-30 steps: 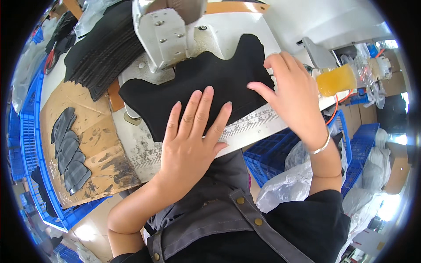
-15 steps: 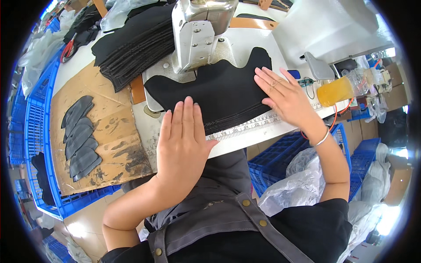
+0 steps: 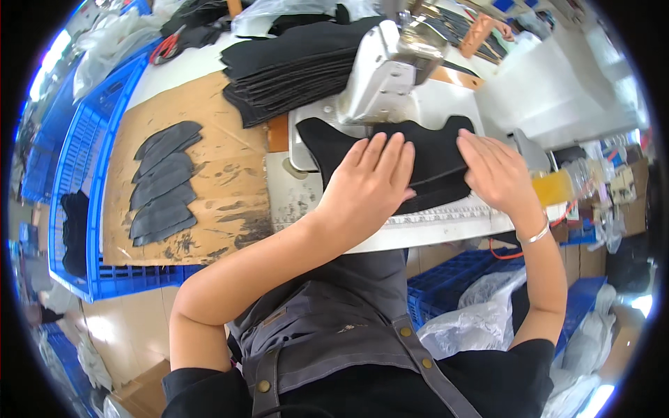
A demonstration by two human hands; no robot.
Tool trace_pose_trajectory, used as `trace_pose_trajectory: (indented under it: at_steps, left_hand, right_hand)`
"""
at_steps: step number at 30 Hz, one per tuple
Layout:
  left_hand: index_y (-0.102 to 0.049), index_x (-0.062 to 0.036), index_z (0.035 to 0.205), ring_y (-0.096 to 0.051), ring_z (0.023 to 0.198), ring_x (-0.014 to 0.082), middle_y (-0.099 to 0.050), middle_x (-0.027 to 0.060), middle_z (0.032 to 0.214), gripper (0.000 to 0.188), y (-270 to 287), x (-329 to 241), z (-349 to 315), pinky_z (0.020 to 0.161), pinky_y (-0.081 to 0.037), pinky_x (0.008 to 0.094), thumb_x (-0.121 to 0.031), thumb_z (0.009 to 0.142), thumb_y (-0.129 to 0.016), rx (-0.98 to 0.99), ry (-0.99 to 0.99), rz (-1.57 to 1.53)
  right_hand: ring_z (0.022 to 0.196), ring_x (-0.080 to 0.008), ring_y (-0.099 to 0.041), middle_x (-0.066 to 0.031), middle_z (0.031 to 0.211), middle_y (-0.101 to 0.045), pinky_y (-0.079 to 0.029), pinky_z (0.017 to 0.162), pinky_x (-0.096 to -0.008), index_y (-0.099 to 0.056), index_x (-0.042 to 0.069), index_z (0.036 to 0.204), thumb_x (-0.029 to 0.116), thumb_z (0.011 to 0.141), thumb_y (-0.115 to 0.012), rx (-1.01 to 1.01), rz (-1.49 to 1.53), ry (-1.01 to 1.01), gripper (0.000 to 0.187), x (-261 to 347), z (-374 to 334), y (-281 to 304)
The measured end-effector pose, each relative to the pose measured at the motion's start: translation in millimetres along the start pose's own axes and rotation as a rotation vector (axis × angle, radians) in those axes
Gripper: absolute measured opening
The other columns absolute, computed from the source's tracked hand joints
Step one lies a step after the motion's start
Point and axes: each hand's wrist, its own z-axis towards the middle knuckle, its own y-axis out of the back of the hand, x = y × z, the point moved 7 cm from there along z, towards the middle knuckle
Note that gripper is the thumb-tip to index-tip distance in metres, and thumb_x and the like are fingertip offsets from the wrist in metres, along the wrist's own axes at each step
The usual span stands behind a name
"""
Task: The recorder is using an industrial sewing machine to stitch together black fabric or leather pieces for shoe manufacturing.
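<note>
Fabric piece: a black cut piece of cloth [image 3: 425,157] with a wavy far edge lies flat on the bed of the sewing machine [image 3: 390,73], its far middle tucked in under the machine's head.
My left hand: my left hand [image 3: 369,184] lies palm down on the near left part of the cloth, fingers straight and close together, pointing toward the machine; it grips nothing, only presses flat.
My right hand: my right hand [image 3: 498,174] rests palm down on the cloth's right end, just right of the machine's head, fingers stretched out and slightly spread, holding nothing. A thin bracelet [image 3: 533,237] sits on that wrist.
Ruler strip: a pale measuring strip [image 3: 446,212] runs along the near edge of the white table [image 3: 453,230], just in front of the machine and partly under my hands.
Stack: a thick pile of black cloth pieces [image 3: 293,66] sits to the left of the machine, touching its side.
Cardboard: a brown, stained sheet of cardboard [image 3: 209,181] lies further left of the machine, with a row of dark grey curved pieces [image 3: 164,184] overlapping on it.
Crate: a blue plastic crate [image 3: 77,174] stands beyond the cardboard, well to the left of the machine.
Yellow container: a small yellow container [image 3: 554,188] stands right of the machine, just past my right hand.
Apron: my grey apron [image 3: 334,327] shows below the table's near edge.
</note>
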Motion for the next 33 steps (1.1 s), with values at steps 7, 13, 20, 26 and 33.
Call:
trace_pose_trajectory:
  at_steps: [7,13,20,26,33]
  left_hand:
    - [-0.064,0.0038,0.113,-0.065,0.102,0.0272,-0.066,0.0157,0.113,0.036,149.4,56.5,-27.3,0.089,-0.050,0.0373,-0.003,0.077,-0.062,-0.084,0.166,0.144]
    - [-0.063,-0.0064,0.117,-0.068,0.091,0.0282,-0.069,0.0140,0.104,0.028,185.9,151.6,-26.0,0.078,-0.053,0.0348,-0.004,0.091,-0.054,-0.318,0.405,0.474]
    - [-0.059,-0.0074,0.113,-0.065,0.092,0.0287,-0.067,0.0092,0.099,0.030,40.2,173.5,47.7,0.077,-0.053,0.0384,-0.026,0.091,-0.056,0.000,-0.128,0.278]
    - [-0.064,-0.0056,0.096,-0.062,0.084,0.0290,-0.065,0.0093,0.086,0.027,113.2,161.1,5.3,0.078,-0.049,0.0397,-0.030,0.084,-0.067,-0.213,-0.142,0.087]
    - [-0.062,-0.0054,0.089,-0.059,0.084,0.0304,-0.060,0.0095,0.088,0.019,128.0,176.0,-163.6,0.076,-0.048,0.0401,-0.015,0.074,-0.070,0.488,0.434,-0.072]
  right_hand:
    - [0.107,-0.0412,-0.062,-0.0258,0.118,-0.062,-0.053,0.088,-0.0427,-0.053,-0.006,0.121,0.001,0.083,-0.051,-0.379,0.286,-0.141,0.039,46.3,19.3,41.8]
    - [0.106,-0.0382,-0.062,-0.0228,0.118,-0.063,-0.053,0.090,-0.0419,-0.056,-0.004,0.114,-0.004,0.077,-0.057,-0.338,0.497,-0.280,0.037,68.6,-4.0,-25.9]
    - [0.108,-0.0377,-0.061,-0.0198,0.117,-0.064,-0.049,0.093,-0.0423,-0.057,-0.004,0.116,-0.008,0.072,-0.057,-0.319,0.568,-0.390,0.044,63.8,2.6,-33.9]
    - [0.109,-0.0369,-0.060,-0.0193,0.115,-0.065,-0.048,0.095,-0.0417,-0.058,-0.003,0.112,-0.008,0.072,-0.056,-0.332,0.464,-0.386,0.040,66.2,-11.9,-29.2]
    - [0.103,-0.0325,-0.062,-0.0154,0.110,-0.066,-0.050,0.091,-0.0380,-0.060,0.001,0.107,0.000,0.078,-0.057,-0.369,0.596,-0.156,0.029,109.0,23.6,-16.0]
